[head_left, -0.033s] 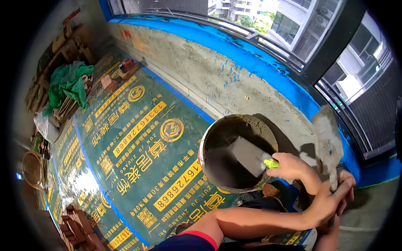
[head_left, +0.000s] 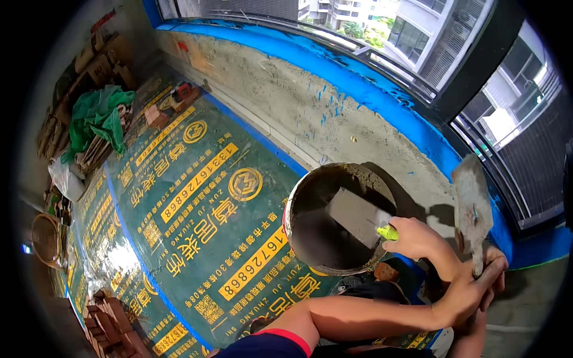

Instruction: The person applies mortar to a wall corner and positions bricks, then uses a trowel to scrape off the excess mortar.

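Bricks (head_left: 110, 325) are lying in a loose heap at your far left, and a green cloth (head_left: 98, 116) is sagging over scrap boards above them. A printed green sheet (head_left: 197, 197) is covering the floor between that clutter and you.

Right of the sheet, the bucket (head_left: 292, 203) is sitting close in front of you, its inside smeared with dark grey mortar. A flat float (head_left: 358, 215) is leaning inside it, blade down against the far wall and dipping toward the mortar at the bottom. Your right hand (head_left: 418, 238) is curling tightly around the float's green handle (head_left: 387, 232) at the bucket's right rim, fingers wrapped closed.

Your arms are crossing here. Your left forearm is running under the bucket's near side toward the right, and your left hand (head_left: 471, 295) is ending up just beyond your right wrist, touching it. Its fingers are gripping the handle of a pointed trowel (head_left: 471, 203), which is standing blade up, well clear of the bucket and coated grey.

As I judge it, you are loading: the float is in the mix while the trowel is waiting beside it, not yet scraping anything.

Behind both tools, the rough ledge (head_left: 334, 113) with its blue edging is running along under the window (head_left: 513, 125).
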A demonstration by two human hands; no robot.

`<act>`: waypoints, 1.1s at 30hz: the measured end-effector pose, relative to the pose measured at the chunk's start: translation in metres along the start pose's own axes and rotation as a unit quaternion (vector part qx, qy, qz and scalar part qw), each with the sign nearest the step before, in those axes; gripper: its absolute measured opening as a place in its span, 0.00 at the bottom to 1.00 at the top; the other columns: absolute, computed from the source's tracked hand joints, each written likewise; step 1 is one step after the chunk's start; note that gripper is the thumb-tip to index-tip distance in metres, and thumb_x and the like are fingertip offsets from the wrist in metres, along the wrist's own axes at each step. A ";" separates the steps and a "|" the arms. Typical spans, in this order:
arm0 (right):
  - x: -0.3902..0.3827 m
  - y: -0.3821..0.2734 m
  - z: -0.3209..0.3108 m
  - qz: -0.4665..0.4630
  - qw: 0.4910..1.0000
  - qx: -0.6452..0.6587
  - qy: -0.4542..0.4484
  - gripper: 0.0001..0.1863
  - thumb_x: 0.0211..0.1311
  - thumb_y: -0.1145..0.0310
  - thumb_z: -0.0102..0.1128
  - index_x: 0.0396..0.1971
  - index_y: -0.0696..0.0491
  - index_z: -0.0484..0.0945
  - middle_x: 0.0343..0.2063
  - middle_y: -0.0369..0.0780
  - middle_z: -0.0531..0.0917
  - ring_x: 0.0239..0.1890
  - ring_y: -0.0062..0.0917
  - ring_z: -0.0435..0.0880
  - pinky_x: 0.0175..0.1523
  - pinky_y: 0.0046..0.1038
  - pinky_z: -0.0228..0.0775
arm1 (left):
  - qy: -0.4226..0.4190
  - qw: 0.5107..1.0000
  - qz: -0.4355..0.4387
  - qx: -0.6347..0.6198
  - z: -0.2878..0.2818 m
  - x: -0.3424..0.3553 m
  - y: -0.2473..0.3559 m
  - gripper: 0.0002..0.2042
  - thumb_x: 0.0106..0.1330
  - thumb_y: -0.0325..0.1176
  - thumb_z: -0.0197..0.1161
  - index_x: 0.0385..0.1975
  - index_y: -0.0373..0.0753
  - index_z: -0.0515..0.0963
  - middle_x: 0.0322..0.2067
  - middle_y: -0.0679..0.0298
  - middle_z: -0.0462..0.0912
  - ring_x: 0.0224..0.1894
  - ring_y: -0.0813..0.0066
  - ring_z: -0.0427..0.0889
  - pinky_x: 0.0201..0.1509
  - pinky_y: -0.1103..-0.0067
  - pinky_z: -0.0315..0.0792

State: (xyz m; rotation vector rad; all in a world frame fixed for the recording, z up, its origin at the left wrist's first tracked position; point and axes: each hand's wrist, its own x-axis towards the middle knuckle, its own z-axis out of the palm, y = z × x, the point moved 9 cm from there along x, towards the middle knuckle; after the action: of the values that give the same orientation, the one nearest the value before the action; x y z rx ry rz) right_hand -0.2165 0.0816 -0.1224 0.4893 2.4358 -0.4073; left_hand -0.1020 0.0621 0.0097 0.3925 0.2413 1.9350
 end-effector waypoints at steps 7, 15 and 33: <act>0.070 -0.035 0.050 -0.030 0.960 -0.200 0.192 0.10 0.58 0.69 0.55 0.37 0.58 0.79 0.32 0.50 0.84 0.34 0.40 0.87 0.39 0.38 0.80 | -0.032 0.999 -0.005 0.009 0.012 -0.011 -0.010 0.11 0.76 0.41 0.51 0.36 0.40 0.68 0.21 0.69 0.70 0.13 0.87 0.62 0.15 0.86 0.55; 0.091 -0.043 0.075 -0.040 0.989 0.135 0.044 0.21 0.46 0.61 0.64 0.35 0.64 0.79 0.36 0.58 0.82 0.43 0.51 0.81 0.48 0.42 0.74 | -0.061 0.998 -0.018 -0.007 0.016 -0.018 -0.022 0.11 0.76 0.42 0.50 0.35 0.43 0.66 0.21 0.71 0.69 0.14 0.89 0.60 0.16 0.86 0.55; -0.124 0.131 0.051 0.019 0.917 0.287 0.277 0.17 0.48 0.61 0.68 0.34 0.56 0.80 0.26 0.45 0.81 0.30 0.36 0.80 0.36 0.34 0.71 | -0.104 0.981 -0.123 0.109 0.038 -0.058 -0.102 0.11 0.75 0.41 0.52 0.35 0.41 0.74 0.25 0.59 0.80 0.15 0.76 0.72 0.16 0.81 0.63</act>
State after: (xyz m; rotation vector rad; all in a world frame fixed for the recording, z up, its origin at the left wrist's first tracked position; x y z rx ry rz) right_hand -0.0412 0.1464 -0.1064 1.0150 2.8122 -1.1104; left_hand 0.0196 0.0475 0.0007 0.6742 0.3497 1.6152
